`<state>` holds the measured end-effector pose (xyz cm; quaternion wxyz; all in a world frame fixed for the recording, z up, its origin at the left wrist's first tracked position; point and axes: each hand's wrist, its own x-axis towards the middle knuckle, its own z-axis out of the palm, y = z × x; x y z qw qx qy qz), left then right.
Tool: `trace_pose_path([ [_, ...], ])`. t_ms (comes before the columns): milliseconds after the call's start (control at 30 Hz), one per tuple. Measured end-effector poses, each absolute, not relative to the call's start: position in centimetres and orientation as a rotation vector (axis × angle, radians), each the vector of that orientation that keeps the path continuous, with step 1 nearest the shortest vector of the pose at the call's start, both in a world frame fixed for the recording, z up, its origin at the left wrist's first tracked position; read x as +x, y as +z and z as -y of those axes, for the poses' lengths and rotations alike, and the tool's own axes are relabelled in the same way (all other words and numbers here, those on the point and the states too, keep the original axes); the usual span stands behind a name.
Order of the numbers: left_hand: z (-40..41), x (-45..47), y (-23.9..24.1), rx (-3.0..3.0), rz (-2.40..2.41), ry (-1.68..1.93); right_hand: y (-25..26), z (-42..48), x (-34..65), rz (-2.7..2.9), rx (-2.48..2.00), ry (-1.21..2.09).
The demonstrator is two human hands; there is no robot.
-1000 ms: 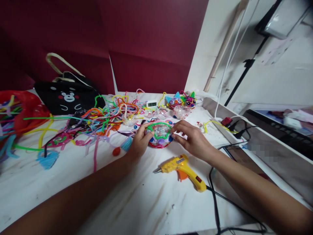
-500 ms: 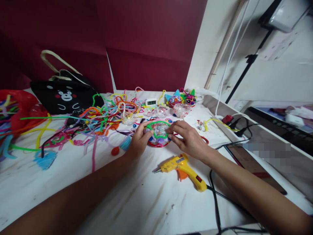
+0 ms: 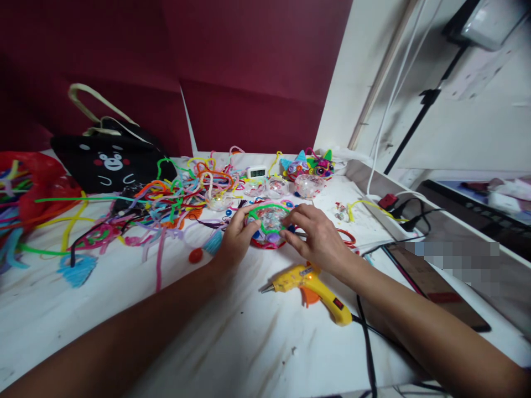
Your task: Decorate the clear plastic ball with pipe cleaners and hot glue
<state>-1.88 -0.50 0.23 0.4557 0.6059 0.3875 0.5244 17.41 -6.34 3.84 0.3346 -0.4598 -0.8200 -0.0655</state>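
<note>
A round craft piece (image 3: 271, 218) trimmed with green, pink and red pipe cleaners lies on the table. Its middle looks clear and shiny, with buttons around it. My left hand (image 3: 240, 235) grips its left edge, thumb on top. At the right side my right hand (image 3: 313, 235) bends its fingers onto the piece; what its fingertips press or pinch is hidden. Just below lies a yellow glue gun (image 3: 309, 284) with an orange trigger, its metal nozzle pointing left. Neither hand touches it.
Loose pipe cleaners (image 3: 182, 193) tangle at the left, before a black bag (image 3: 112, 163). Clear plastic cups (image 3: 277, 188), a small digital clock (image 3: 256, 172) and decorated pieces (image 3: 298, 166) stand behind. A tablet (image 3: 435, 287), a power strip (image 3: 384, 213) and black cords (image 3: 365, 337) lie right.
My right hand has shifted slightly, its thumb moving left and down on the craft piece. More of the red loop beside that hand shows. My left hand keeps its hold.
</note>
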Motion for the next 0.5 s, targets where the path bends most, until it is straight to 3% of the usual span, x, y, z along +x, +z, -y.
trace_pose_path([
  [500, 0.0, -2.1, -0.4, 1.533, -1.006, 1.295, 5.4, 5.7, 16.2, 2.028, -1.401, 0.004],
])
